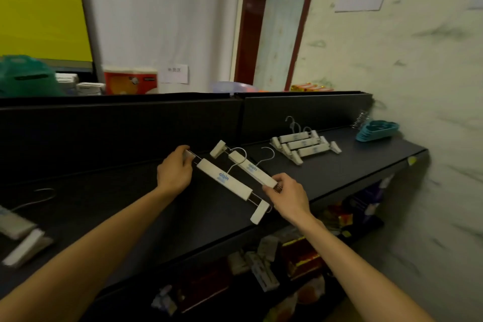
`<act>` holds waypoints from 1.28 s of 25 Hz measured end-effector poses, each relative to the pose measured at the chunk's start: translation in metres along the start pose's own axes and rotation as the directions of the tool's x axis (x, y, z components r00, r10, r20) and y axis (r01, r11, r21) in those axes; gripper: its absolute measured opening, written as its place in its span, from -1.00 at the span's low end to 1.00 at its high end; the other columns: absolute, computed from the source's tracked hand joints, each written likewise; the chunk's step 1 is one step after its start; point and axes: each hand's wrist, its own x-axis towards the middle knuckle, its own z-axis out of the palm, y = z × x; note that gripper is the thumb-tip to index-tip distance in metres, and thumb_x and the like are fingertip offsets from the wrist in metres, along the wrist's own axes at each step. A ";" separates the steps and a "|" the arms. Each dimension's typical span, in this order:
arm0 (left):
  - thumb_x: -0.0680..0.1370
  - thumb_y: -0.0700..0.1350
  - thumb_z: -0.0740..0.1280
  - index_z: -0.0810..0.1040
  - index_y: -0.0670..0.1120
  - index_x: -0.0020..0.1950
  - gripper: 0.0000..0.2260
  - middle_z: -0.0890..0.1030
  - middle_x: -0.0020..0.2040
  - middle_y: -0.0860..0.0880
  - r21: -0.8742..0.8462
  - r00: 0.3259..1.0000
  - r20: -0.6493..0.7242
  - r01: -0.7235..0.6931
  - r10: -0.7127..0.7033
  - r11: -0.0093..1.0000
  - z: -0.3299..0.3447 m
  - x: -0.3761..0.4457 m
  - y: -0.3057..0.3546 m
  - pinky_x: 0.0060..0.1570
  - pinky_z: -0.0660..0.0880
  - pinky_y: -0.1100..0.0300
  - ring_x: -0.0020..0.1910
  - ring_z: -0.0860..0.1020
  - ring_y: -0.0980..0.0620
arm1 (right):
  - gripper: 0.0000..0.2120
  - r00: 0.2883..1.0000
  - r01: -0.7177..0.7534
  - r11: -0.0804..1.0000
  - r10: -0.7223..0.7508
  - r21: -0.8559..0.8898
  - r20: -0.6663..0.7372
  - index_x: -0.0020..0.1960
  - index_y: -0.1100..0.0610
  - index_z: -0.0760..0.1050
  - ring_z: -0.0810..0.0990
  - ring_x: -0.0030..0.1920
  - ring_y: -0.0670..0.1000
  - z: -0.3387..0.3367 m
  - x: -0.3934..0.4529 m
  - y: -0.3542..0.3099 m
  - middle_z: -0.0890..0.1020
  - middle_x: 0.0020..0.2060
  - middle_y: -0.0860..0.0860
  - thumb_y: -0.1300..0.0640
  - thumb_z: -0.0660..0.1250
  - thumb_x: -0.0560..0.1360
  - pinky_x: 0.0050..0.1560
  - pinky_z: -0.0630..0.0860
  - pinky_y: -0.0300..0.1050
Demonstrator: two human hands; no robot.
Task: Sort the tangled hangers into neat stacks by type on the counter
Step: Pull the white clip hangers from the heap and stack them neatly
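Two white clip hangers with metal hooks are held above the black counter (339,175). My left hand (173,171) pinches the left clip of the nearer clip hanger (224,179). My right hand (287,195) pinches the right end of the farther clip hanger (252,168), which lies just behind the first. A neat stack of several white clip hangers (305,145) lies farther right on the counter. A stack of teal plastic hangers (377,129) sits at the counter's far right end by the wall.
More white hangers (23,235) and a wire hook (39,197) lie at the counter's left. A black back panel (117,133) rises behind the counter. Below the counter, a shelf holds packaged goods (300,256). The wall (431,73) closes off the right side.
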 end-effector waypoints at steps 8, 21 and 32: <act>0.70 -0.07 0.14 0.32 0.00 0.52 -0.63 0.56 0.31 -0.08 0.049 0.994 0.080 -0.083 0.079 0.995 0.141 0.020 0.087 0.30 0.41 -0.07 0.28 0.53 -0.10 | -0.75 0.997 -0.077 0.990 0.077 0.115 -0.003 0.20 0.06 0.53 0.60 -0.19 -0.08 -0.096 0.059 0.138 0.60 -0.19 -0.11 -0.03 0.34 0.58 -0.22 0.51 -0.10; 0.71 -0.12 0.11 0.37 -0.05 0.49 -0.66 0.51 0.37 -0.14 0.123 0.977 0.173 0.107 -0.127 0.987 0.244 0.134 0.090 0.23 0.42 0.03 0.33 0.48 -0.13 | -0.78 0.988 0.110 0.951 -0.136 0.288 0.071 0.16 -0.02 0.54 0.62 -0.13 -0.10 -0.140 0.242 0.260 0.63 -0.11 -0.09 0.11 0.43 0.53 -0.23 0.48 -0.27; 0.63 -0.16 0.30 0.55 -0.04 0.32 -0.74 0.56 0.24 0.02 0.133 0.960 -0.278 0.051 -0.012 0.990 0.273 0.096 0.185 0.18 0.48 0.16 0.21 0.53 0.08 | -0.74 0.768 0.514 0.816 -0.575 0.267 0.280 0.10 -0.06 0.54 0.59 -0.08 -0.12 -0.163 0.326 0.323 0.59 -0.05 -0.12 0.12 0.50 0.46 -0.12 0.52 -0.26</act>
